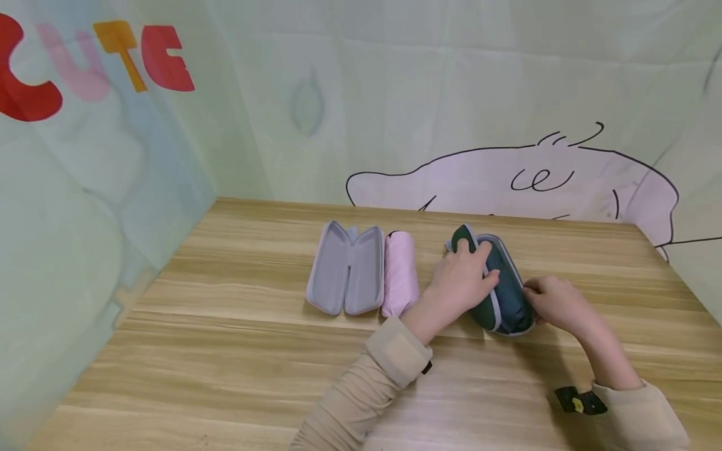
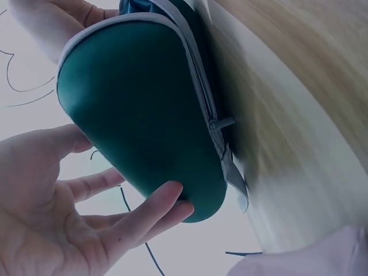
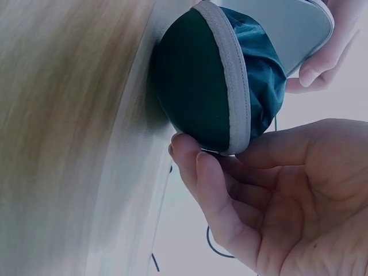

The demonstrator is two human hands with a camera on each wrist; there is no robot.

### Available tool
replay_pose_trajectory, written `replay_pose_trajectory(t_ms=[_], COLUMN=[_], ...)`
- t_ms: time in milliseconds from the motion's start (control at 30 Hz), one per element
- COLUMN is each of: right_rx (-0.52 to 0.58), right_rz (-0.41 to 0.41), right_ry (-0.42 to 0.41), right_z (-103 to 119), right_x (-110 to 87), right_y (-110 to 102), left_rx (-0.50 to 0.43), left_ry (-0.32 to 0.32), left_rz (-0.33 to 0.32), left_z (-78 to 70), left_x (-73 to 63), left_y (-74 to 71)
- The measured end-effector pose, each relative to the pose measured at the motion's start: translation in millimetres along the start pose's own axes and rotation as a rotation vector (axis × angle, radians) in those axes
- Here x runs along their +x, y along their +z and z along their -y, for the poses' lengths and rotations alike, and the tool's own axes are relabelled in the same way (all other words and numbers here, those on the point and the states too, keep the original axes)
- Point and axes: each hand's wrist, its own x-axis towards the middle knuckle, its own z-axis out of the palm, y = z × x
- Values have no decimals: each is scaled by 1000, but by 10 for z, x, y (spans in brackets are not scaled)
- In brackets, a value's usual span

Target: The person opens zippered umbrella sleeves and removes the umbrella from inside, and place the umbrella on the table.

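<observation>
A dark green zip case (image 1: pixel 484 314) with pale grey trim lies on the table, its lid partly raised. A dark teal fabric bundle (image 1: pixel 507 291) sits inside, wrinkled and smooth-sheened. My left hand (image 1: pixel 458 279) grips the lid from the left, its fingers on the green outer side in the left wrist view, where a zipper pull (image 2: pixel 223 123) also shows. At the case's near right end, my right hand (image 1: pixel 555 304) holds the lower shell; in the right wrist view its fingertips (image 3: pixel 187 146) touch the rim from below and the thumb lies near the bundle.
To the left, an unfolded case (image 1: pixel 327 275) with grey lining lies spread on the wooden table (image 1: pixel 225 351). A pink fabric roll (image 1: pixel 400 272) lies against its right side. Printed cloth walls (image 1: pixel 395 94) stand behind and at the sides.
</observation>
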Motion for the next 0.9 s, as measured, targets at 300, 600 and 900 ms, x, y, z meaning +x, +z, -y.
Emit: replay_pose_trajectory(t_ms=[300,600,900], right_rx=[-10,-87,-123], right_rz=[-13,-140,-314], right_ry=[-5,-18,-71], right_z=[16,62,260], right_x=[-18,-31,-46], right_y=[-9,2,89], left_rx=[-14,-13,14], left_ry=[-6,-19,-41], left_rz=[11,24,-8], left_z=[49,40,13], left_x=[-26,-40,-53], left_y=[-26,-39,-39])
